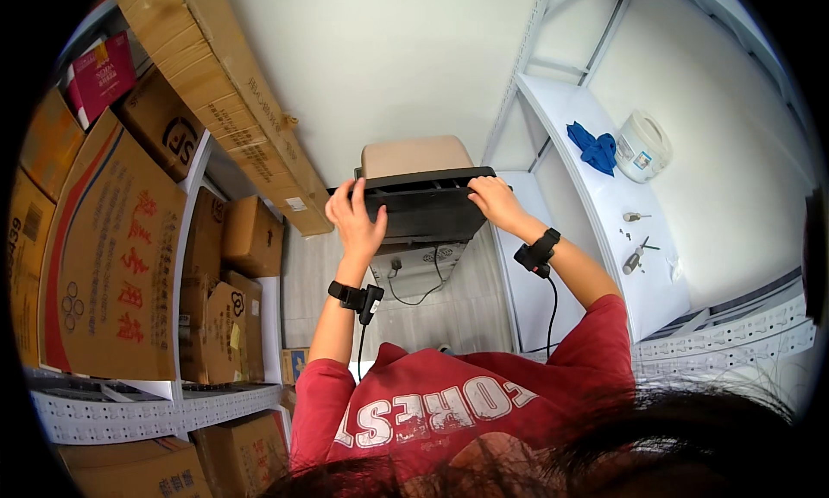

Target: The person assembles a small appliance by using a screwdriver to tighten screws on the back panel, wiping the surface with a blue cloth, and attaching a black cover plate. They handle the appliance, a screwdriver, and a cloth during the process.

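A wide black panel [423, 215] stands in front of me, with a dark gap along its upper edge. My left hand [357, 224] is at its left end, fingers at the top edge and thumb against the near face. At the right end, my right hand [498, 204] curls its fingers over the upper corner. Behind the panel rises a rounded beige top [416, 156]. Below it a grey metal case [425, 270] with a round vent shows, and a black cable [420, 299] hangs from it in a loop. The fingertips behind the panel are hidden.
Cardboard boxes [112, 256] fill the left shelves, and a tall carton [229, 101] leans against the wall. On the right, a white shelf [596, 230] bears a blue cloth [592, 147], a white tub [642, 147], a screwdriver [635, 258], another small tool [636, 216] and tiny loose pieces.
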### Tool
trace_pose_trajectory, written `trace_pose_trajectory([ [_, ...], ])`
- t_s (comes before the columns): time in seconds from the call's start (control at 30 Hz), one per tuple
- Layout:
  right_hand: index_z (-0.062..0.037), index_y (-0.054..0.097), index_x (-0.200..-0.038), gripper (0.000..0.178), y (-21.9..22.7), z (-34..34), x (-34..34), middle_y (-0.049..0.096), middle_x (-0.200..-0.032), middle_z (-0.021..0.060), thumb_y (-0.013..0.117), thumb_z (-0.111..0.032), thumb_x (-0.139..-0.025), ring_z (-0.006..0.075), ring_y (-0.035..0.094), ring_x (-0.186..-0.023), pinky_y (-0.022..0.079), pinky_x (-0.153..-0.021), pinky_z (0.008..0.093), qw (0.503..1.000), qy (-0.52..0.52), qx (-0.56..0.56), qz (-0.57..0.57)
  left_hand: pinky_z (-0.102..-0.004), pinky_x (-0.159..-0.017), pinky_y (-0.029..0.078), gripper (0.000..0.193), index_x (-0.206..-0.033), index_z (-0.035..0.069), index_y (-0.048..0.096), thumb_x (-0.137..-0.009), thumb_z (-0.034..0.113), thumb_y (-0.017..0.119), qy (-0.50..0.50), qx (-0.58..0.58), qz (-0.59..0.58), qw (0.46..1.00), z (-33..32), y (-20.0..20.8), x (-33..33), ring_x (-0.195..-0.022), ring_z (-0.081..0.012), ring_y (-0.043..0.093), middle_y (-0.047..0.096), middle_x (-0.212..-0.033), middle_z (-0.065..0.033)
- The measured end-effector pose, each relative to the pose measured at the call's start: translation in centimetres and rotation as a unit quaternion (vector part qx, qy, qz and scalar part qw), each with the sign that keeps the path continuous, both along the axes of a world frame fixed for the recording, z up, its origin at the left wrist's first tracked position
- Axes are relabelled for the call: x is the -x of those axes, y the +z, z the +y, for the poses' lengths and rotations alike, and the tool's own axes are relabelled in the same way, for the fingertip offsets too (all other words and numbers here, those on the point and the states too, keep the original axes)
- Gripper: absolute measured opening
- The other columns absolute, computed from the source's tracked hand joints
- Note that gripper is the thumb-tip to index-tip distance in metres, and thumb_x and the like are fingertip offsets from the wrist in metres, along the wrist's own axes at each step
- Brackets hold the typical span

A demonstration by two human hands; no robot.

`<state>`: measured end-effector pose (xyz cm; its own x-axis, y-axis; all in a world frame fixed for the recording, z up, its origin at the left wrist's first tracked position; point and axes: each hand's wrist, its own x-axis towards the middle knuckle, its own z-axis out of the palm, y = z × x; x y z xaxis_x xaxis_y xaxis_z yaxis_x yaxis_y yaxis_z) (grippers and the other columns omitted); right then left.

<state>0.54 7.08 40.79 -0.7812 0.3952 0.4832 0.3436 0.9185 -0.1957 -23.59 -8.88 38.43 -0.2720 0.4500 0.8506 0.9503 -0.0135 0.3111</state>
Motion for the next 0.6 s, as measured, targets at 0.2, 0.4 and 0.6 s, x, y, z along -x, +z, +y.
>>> trace_pose_trajectory([
  [0.2,-0.0055,0.053,-0.092,0.011,0.6,1.6,-0.9,0.055,-0.084,0.0101,0.057,-0.012,-0.083,0.0289,0.052,-0.085,0.039,-0.077,0.0387,1.000,0.002,-0.008,0.007,-0.0407,-0.092,0.034,0.056,-0.115,0.006,0.052,-0.066,0.019,0.077,0.021,0.029,-0.110,0.993,-0.4,-3.8,2.9,-0.107,-0.0296,0.046,0.049,-0.114,-0.0113],
  [0.4,-0.0047,0.054,-0.092,0.012,0.2,2.6,-0.7,0.056,-0.084,0.0103,0.057,-0.011,-0.083,0.0293,0.053,-0.086,0.039,-0.077,0.0389,1.000,0.010,-0.018,-0.015,-0.0385,-0.080,0.040,0.026,-0.090,0.003,0.060,-0.072,0.016,0.073,0.012,0.047,-0.081,0.996,-0.5,-5.8,4.1,-0.093,-0.0289,0.051,0.054,-0.098,-0.0090],
  [0.6,-0.0045,0.055,-0.093,0.012,-2.5,3.4,0.2,0.056,-0.085,0.0103,0.058,-0.010,-0.083,0.0295,0.053,-0.086,0.039,-0.077,0.0392,1.000,0.011,-0.003,-0.019,-0.0393,-0.070,0.045,0.023,-0.092,0.001,0.058,-0.075,0.011,0.069,0.009,0.073,-0.149,0.986,-0.4,-7.7,3.9,-0.082,-0.0314,0.054,0.052,-0.090,-0.0119],
])
